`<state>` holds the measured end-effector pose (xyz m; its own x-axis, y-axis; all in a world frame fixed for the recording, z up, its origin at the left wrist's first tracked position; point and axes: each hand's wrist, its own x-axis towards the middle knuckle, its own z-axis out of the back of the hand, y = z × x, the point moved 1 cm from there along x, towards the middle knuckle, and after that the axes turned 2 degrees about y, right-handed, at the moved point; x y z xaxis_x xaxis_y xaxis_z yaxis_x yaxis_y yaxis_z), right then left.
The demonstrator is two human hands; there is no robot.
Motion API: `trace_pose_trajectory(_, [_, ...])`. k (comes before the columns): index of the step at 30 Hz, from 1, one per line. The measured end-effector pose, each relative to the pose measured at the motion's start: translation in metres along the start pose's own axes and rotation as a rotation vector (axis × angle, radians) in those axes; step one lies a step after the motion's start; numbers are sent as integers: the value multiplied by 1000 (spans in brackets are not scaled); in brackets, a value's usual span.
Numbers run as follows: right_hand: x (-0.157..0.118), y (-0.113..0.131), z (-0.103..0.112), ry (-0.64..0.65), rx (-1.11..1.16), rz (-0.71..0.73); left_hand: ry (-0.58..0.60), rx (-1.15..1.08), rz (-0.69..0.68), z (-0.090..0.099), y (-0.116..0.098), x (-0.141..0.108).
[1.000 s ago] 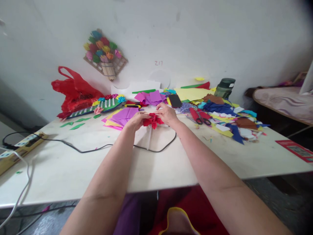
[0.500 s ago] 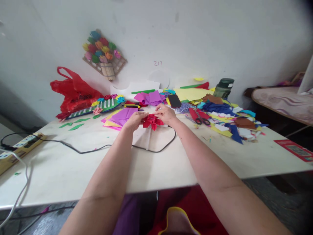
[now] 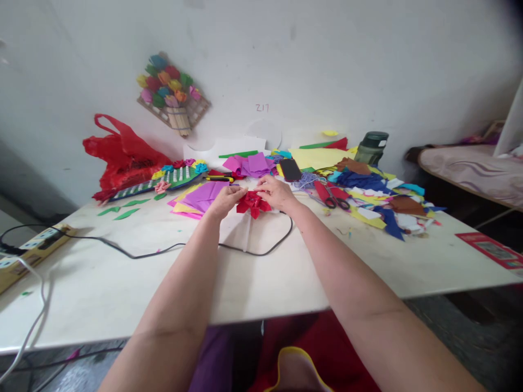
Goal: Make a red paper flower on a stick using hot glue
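Observation:
Between my two hands is a red paper flower [image 3: 254,206] with pointed petals, near the middle of the table. My left hand [image 3: 229,199] pinches its left side with thumb and fingers. On its upper right side, my right hand [image 3: 274,191] has its fingers closed against the petals. Just below the flower, a pale translucent stick [image 3: 247,233] points toward me; whether it touches the flower is unclear. A black cord [image 3: 269,251] loops around in front of it. To the left of my left hand lie sheets of purple paper [image 3: 202,197] over yellow and pink ones.
Red-and-black scissors [image 3: 335,202], a phone [image 3: 291,170] and a heap of paper scraps [image 3: 368,188] lie to the right. A green bottle [image 3: 371,148] stands behind. Leftward are green paper leaves [image 3: 126,213], a red plastic bag [image 3: 122,149] and a power strip [image 3: 36,247].
The red flower's petals look more spread toward me, and my right fingers have shifted slightly over it. Both hands stay at the flower; the view has moved a little.

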<state>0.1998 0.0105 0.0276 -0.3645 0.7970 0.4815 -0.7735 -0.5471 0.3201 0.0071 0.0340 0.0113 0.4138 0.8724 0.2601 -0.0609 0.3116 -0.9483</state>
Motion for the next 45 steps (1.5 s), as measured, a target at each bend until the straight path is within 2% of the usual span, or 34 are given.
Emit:
trace_pose_trajectory(20, [8,-18,-18,-1,116,117,19,-20,5,-1,-2,-1])
trace_pose_trajectory(29, [2,-12,-3,132,-57,-16,4,-12,53,-2,-1,-2])
trace_pose_trajectory(36, [2,-10,-2,65,-122,-16,-15,-195,155,-3,-7,-6])
trace_pose_trajectory(39, [2,-10,-2,57,-103,-13,-2,-187,193,-4,-11,-7])
trace_pose_trajectory(45, [2,-7,-2,82,-122,-18,-55,-133,193,-6,-10,-4])
